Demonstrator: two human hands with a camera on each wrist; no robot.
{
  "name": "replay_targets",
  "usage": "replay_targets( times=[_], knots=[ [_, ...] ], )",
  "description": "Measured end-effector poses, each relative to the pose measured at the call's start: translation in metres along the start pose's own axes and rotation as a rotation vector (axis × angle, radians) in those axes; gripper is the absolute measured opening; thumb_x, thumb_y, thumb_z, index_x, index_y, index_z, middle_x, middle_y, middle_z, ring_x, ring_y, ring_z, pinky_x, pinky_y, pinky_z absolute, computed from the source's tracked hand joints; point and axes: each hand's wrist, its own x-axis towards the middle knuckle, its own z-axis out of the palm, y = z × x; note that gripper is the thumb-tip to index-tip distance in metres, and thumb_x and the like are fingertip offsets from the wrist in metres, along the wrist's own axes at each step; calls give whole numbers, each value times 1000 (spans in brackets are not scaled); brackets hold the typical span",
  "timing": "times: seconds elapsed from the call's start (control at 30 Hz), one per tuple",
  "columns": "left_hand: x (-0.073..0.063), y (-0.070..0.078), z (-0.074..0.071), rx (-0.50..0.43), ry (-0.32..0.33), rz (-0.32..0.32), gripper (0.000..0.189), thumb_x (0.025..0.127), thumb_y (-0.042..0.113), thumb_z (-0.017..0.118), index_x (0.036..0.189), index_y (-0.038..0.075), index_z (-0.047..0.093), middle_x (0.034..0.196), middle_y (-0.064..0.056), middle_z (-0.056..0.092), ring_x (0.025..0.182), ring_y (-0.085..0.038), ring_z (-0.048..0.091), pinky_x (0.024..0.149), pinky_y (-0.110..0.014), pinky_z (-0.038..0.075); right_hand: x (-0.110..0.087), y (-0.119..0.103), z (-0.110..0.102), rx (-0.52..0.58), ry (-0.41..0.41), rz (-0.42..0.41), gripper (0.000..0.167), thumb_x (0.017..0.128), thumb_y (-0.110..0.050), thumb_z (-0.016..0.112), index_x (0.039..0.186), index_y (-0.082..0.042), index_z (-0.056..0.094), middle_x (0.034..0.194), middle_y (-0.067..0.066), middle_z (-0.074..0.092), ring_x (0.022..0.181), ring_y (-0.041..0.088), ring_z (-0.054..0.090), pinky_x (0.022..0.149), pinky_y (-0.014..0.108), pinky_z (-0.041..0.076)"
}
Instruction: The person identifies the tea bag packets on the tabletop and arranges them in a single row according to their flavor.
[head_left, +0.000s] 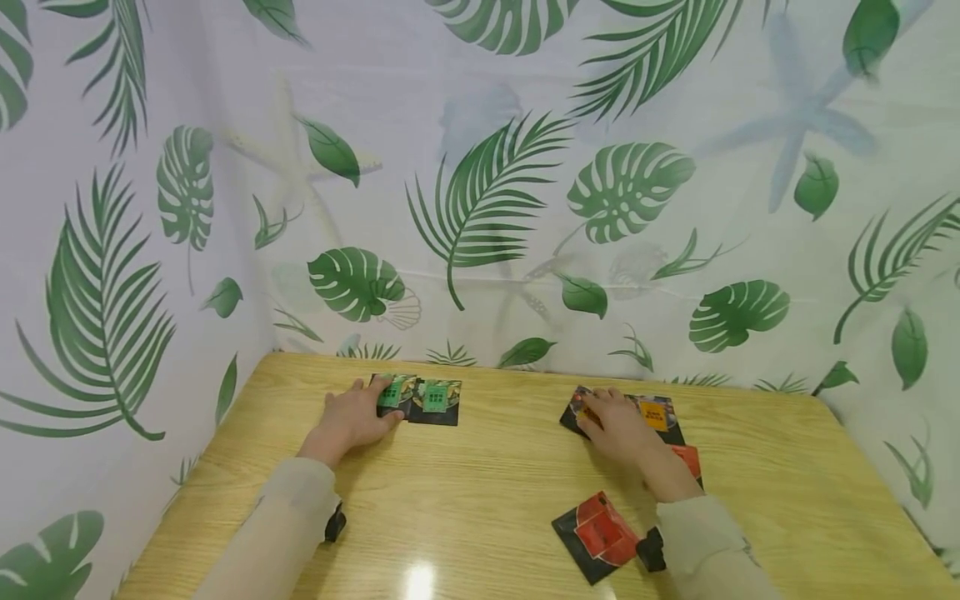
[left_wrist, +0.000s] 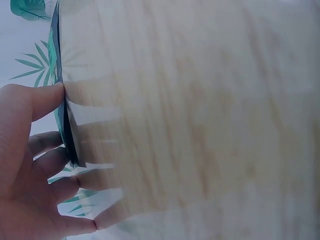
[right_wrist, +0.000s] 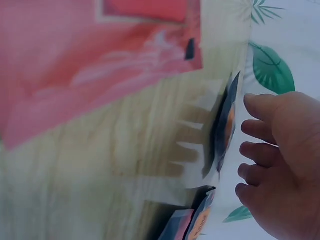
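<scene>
In the head view, my left hand (head_left: 358, 414) is at the back left of the table, fingertips on a small green-and-black sachet (head_left: 395, 395). In the left wrist view, the thumb (left_wrist: 47, 100) meets that sachet's edge while the other fingers spread beside it. A matching green sachet (head_left: 437, 402) lies against it on the right. Over an orange-and-black sachet (head_left: 574, 414) at the back right is my right hand (head_left: 618, 423), partly covering it. The right wrist view shows loosely bent fingers (right_wrist: 260, 154) just above this sachet. A second orange sachet (head_left: 654, 415) lies beside it.
One red-and-black sachet (head_left: 600, 533) lies angled near the front right. Another red sachet (head_left: 687, 460) is partly hidden behind my right forearm, close to the orange ones. The wooden table (head_left: 465, 492) ends at a leaf-printed cloth (head_left: 495, 333) along the back and sides.
</scene>
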Motion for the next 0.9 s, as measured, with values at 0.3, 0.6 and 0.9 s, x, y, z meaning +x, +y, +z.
replay_targets(
  times=[0.3,0.6,0.9],
  knots=[
    [-1,1,-1,7,-4,9,73,105,47,61,164,10,38,162,-28,44,155,-50,34,117,-83,23,-3,10,7,-4,-49,31,59,108,-19,60,156,10,42,158,41,39,149,64,28,117,79,27],
    [-1,0,0,7,4,5,72,105,46,61,164,11,38,162,-30,43,153,-51,37,117,-83,23,-2,11,8,6,-59,48,61,108,-22,60,158,8,41,159,40,38,148,63,31,117,76,30],
    [0,0,0,-2,6,5,72,104,46,61,163,11,39,162,-31,42,152,-52,37,117,-83,23,-1,11,9,-1,-58,71,61,108,-24,59,158,7,42,160,39,38,147,62,34,116,74,34]
  ],
)
